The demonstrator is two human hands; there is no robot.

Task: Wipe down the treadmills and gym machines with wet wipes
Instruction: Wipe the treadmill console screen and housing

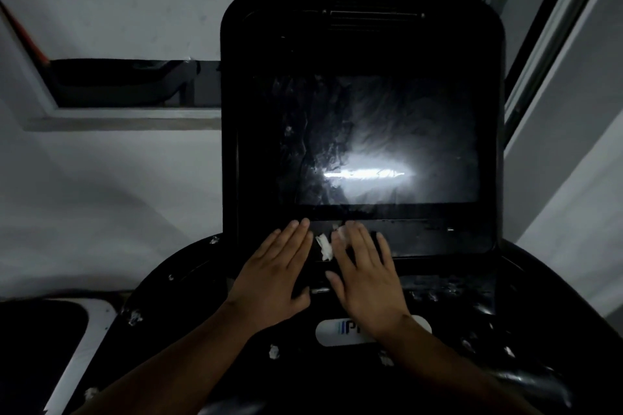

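A black treadmill console fills the middle of the view, its dark screen streaked and reflecting a bright light. Both my hands lie flat on the panel just below the screen. My left hand rests palm down with fingers together and nothing under it that I can see. My right hand presses a crumpled white wet wipe against the panel; the wipe shows between the two hands and under my right fingertips.
Small white scraps dot the curved black dashboard below the console. A white logo plate sits near my right wrist. A grey wall with a recessed opening is at left, a window frame at right.
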